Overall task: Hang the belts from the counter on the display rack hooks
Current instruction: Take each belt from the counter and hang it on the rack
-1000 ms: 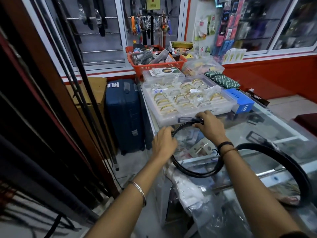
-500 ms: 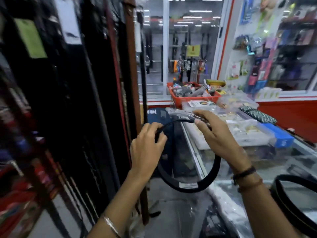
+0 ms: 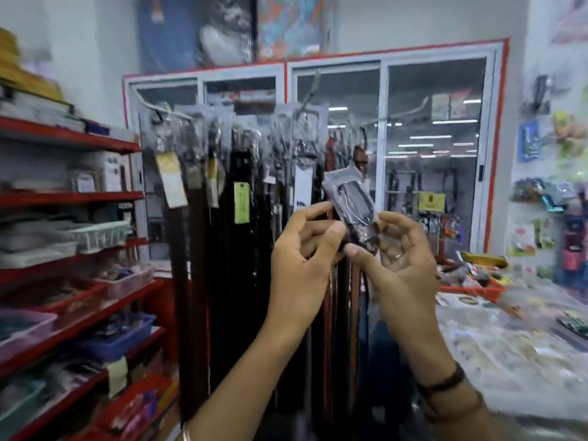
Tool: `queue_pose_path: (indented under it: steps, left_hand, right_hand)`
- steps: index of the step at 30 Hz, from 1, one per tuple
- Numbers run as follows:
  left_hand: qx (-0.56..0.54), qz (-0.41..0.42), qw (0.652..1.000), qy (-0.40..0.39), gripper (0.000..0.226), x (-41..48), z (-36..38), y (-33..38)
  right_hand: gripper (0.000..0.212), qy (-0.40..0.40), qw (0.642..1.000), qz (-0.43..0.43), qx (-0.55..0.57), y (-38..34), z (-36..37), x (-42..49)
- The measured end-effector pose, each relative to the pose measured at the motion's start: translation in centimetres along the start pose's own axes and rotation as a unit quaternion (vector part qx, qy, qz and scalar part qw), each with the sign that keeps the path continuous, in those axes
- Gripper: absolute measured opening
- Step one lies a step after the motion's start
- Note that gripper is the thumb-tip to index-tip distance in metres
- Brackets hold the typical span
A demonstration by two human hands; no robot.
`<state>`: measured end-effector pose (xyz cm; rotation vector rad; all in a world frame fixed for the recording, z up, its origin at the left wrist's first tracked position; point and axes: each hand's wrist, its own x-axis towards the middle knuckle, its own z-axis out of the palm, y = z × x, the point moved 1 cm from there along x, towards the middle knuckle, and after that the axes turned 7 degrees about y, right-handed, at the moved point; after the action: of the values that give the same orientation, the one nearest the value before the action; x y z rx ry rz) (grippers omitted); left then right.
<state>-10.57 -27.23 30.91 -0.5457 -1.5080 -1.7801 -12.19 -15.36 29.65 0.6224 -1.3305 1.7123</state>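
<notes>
I hold a black belt (image 3: 350,202) at chest height, its buckle end wrapped in clear plastic and pointing up. My left hand (image 3: 305,249) pinches it from the left and my right hand (image 3: 397,259) grips it from the right just below the buckle. Its strap drops down behind my hands and is lost among the hanging belts. Straight behind stands the display rack (image 3: 254,186), crowded with dark belts in plastic sleeves that hang from metal hooks (image 3: 305,106) along its top. The view is blurred.
Red shelves (image 3: 70,198) with baskets and boxes fill the left side. The glass counter (image 3: 509,345) with packaged goods and an orange basket (image 3: 471,288) lies at the right. Glass-fronted cabinets (image 3: 429,154) stand behind the rack.
I have lifted the belt off the counter and raised it to the rack. My view has swung up and left from the counter to the hanging belts, and both hands moved up to the buckle end.
</notes>
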Motion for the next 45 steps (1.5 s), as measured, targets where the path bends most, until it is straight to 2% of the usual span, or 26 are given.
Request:
queue_pose_path:
  steps: [7,13,20,30,38,45]
  left_hand:
    - [-0.019,0.081,0.996,0.009,0.033,6.8,-0.8,3.7]
    - [0.0,0.14,0.99,0.005,0.031,11.2,-0.5,6.3]
    - [0.005,0.127,0.992,0.001,0.037,13.8,-0.5,6.1]
    - [0.066,0.134,0.989,-0.012,0.036,14.3,-0.1,6.3]
    - [0.096,0.107,0.99,0.013,0.036,14.8,-0.4,4.0]
    - [0.167,0.128,0.977,0.03,0.042,14.4,-1.2,2.2]
  right_hand:
    - [0.036,0.08,0.993,-0.072,0.053,-1.8,6.5,3.9]
    - [0.036,0.105,0.985,-0.119,0.065,-2.5,9.1,6.8]
    - [0.032,0.135,0.981,-0.14,-0.009,-2.4,10.1,9.1]
    - [0.031,0.16,0.981,-0.108,0.01,-1.7,10.1,9.6]
    - [0.031,0.119,0.99,-0.071,-0.034,0.6,10.1,9.9]
    - [0.03,0.035,0.997,-0.027,-0.066,2.2,9.1,10.0]
